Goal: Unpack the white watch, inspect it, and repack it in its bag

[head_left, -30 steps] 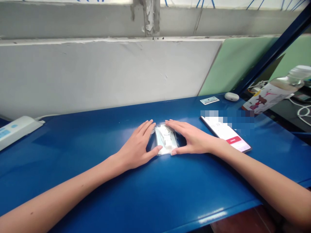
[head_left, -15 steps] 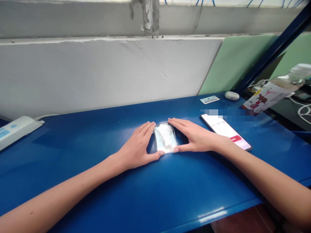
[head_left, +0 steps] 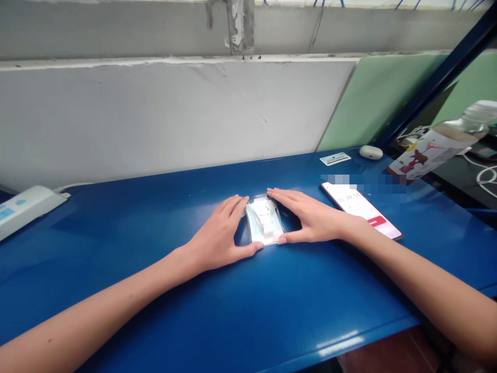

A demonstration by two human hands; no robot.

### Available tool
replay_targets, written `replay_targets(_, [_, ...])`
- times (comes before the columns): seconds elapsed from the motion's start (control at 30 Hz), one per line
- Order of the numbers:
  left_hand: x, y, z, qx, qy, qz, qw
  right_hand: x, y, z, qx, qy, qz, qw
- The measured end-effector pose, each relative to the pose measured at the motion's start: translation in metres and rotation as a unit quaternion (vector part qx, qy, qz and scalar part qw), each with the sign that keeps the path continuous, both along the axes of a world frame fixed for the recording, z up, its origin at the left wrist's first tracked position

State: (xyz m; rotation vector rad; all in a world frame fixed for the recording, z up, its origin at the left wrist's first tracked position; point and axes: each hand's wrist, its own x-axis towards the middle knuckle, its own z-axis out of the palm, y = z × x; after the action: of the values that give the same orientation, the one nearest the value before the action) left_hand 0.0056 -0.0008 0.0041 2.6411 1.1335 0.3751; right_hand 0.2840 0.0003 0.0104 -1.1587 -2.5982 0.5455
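Observation:
A small clear plastic packet with white and pale blue folded contents lies flat on the blue tabletop; it looks like a wrapped face mask, though glare blurs the detail. Along its left side rests my left hand, fingers stretched toward the far corner and thumb at the near left corner. My right hand mirrors it on the right, fingertips by the far edge and thumb touching the near right corner. Both hands are open, thumbs spread wide from the fingers, framing the packet without gripping around it.
Right of my right hand lies a phone showing a timer. Behind it are a printed card and a white earbud case. A drink bottle leans at the right. A white power strip sits far left.
Almost nothing differs. My right fingertips have shifted very slightly left along the packet's far edge; the packet stays in place.

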Motion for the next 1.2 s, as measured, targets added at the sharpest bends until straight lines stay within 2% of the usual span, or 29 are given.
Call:
replay_targets(0.2, [0.0003,0.0002,-0.002,-0.003,-0.007,0.007,1.0,0.002,0.0016,-0.0045,0.009,0.012,0.013,1.0])
replay_targets(0.63, [-0.0005,0.0004,-0.0021,0.011,-0.007,-0.022,1.0,0.0004,0.001,-0.0034,-0.008,0.005,-0.002,1.0])
replay_targets(1.0, [-0.0009,0.0,-0.0021,0.015,-0.004,-0.015,1.0,-0.002,0.0005,0.0003,-0.025,-0.003,-0.012,1.0])
replay_targets(1.2, [0.0003,-0.0004,-0.0004,0.03,-0.021,-0.026,0.999,-0.0015,0.0003,0.0,-0.008,-0.003,0.007,1.0])
